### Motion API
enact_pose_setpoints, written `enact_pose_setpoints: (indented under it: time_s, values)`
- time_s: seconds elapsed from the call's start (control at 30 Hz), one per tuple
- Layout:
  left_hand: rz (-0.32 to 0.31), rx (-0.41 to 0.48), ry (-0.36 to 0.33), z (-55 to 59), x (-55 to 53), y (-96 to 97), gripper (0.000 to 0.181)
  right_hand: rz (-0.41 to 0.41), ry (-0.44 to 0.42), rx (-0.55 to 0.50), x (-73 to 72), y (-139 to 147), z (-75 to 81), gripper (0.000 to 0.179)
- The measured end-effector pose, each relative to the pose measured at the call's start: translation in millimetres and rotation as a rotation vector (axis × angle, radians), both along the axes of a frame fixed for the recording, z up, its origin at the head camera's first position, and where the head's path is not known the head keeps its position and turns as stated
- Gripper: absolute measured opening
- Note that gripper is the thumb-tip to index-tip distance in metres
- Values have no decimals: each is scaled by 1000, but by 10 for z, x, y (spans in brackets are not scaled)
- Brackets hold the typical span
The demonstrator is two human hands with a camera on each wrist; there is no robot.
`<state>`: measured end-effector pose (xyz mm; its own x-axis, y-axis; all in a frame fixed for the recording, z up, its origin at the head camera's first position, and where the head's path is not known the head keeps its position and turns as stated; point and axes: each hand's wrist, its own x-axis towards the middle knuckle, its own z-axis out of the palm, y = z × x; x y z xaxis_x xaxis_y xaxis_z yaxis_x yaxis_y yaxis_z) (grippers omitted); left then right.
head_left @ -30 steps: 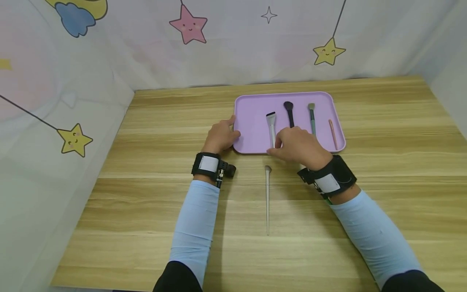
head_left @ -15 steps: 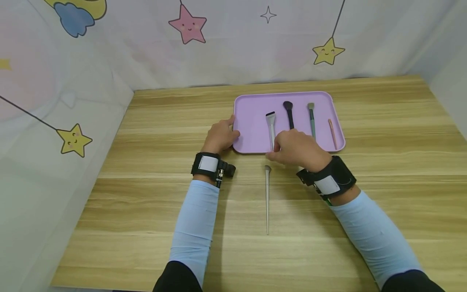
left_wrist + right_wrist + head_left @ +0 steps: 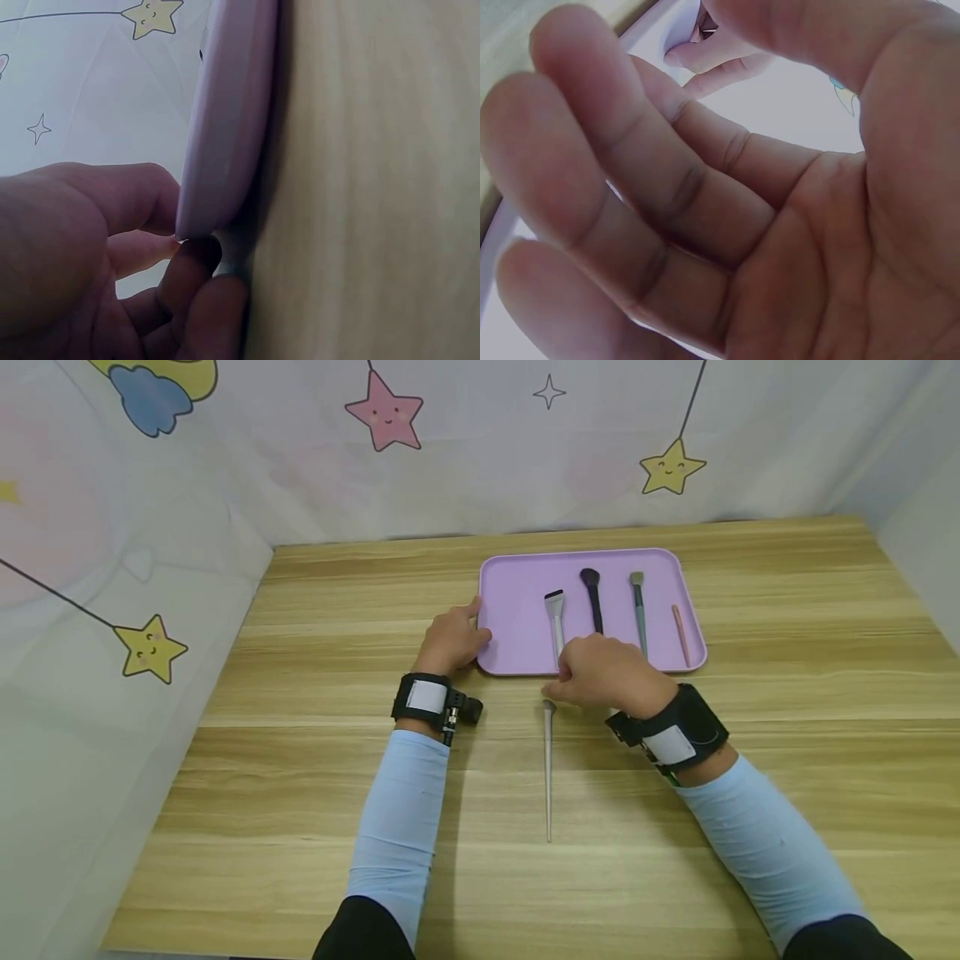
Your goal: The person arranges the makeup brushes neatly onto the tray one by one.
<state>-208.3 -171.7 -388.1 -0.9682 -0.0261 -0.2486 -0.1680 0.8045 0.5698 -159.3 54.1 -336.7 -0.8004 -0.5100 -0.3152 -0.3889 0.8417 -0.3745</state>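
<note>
The lilac tray [image 3: 517, 581] lies near the back of the wooden table. My left hand [image 3: 450, 642] pinches its left rim [image 3: 225, 127], thumb above and fingers below in the left wrist view. A slim grey-handled makeup brush [image 3: 548, 768] lies on the table before the tray, bristles toward the tray. Just over its bristle end is my right hand [image 3: 611, 672]; whether the fingertips touch it cannot be told. The right wrist view shows that hand's palm and loosely bent fingers [image 3: 682, 187], with nothing seen in them.
Inside the tray lie a white brush with a flat dark tip [image 3: 556, 618], a black brush [image 3: 592, 602], a green-handled brush [image 3: 640, 610] and a thin pink stick-like tool [image 3: 681, 635]. A star-printed curtain [image 3: 480, 460] rises behind the table.
My right hand has drawn back from the tray's front edge toward the grey-handled brush on the table. The left hand keeps its grip on the tray, which stays put.
</note>
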Motion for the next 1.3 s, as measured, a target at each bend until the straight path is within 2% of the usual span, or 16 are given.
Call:
enact_pose_setpoints:
  time_s: [0.4,0.63,0.93,1.3]
  values:
    - [-5,-2,-1,-22,-11,-8,66,48,-47,14,50,-28,-24,36]
    - [-25,-24,35,-11,16,-8,66,69,-62,50,91,-52,7,39]
    - [-17,-26,28,-4,19,-1,66,105,-33,94,139,-95,8,43]
    - [-4,-11,27,5,26,6,65,120,-65,134,188,-161,-36,40]
